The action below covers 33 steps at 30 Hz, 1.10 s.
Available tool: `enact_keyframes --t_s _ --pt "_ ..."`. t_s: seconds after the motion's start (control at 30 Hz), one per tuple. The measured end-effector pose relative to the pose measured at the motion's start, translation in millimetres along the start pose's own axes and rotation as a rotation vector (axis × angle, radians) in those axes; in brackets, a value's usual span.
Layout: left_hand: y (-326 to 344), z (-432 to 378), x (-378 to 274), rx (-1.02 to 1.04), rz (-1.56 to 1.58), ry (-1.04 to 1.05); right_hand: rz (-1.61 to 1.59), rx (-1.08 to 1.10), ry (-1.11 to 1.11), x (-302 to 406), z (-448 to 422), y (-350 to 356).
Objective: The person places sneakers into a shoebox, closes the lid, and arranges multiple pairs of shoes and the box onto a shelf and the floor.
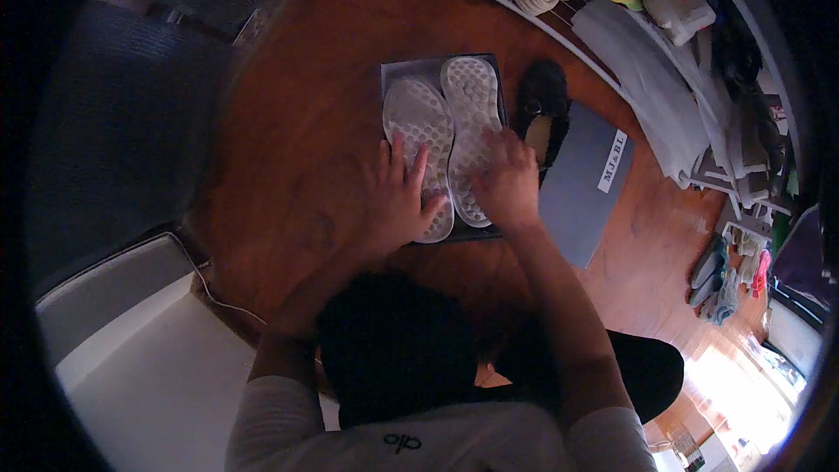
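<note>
Two shoes lie soles up, side by side, in an open shoebox on the wooden floor. The left shoe sole [419, 118] is pale with round studs; the right shoe sole [470, 95] has a similar pattern. My left hand [401, 193] rests over the lower part of the left sole, fingers spread. My right hand [508, 180] is at the right sole's outer edge, its fingers bent and blurred; whether it grips the shoe cannot be told. The shoebox [413, 69] shows its grey inside at the upper left corner.
Right of the box lie a dark shoe [543, 88] and a grey box lid [577, 177] with printed lettering. A shoe rack [577, 52] curves along the upper right. More shoes [714, 275] stand farther right. A white surface [164, 367] is at lower left.
</note>
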<state>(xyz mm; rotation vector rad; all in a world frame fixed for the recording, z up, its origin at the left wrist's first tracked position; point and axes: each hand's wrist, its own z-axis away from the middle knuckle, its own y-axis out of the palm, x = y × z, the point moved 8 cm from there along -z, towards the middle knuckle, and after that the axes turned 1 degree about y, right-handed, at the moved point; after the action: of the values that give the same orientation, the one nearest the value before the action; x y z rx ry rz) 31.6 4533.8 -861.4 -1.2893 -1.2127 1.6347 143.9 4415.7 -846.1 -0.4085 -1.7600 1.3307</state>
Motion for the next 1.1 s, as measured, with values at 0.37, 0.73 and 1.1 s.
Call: enact_keyframes --t_s 0.37,0.73,1.1 --pt "-12 7 -11 0.191 0.442 -0.067 0.226 0.503 0.297 13 -20 25" --pt "-92 58 112 -0.252 1.338 -0.169 0.336 0.203 0.327 29 -32 29" --pt "-14 73 131 -0.01 0.004 -0.278 -0.456 -0.352 0.375 -129 22 -71"
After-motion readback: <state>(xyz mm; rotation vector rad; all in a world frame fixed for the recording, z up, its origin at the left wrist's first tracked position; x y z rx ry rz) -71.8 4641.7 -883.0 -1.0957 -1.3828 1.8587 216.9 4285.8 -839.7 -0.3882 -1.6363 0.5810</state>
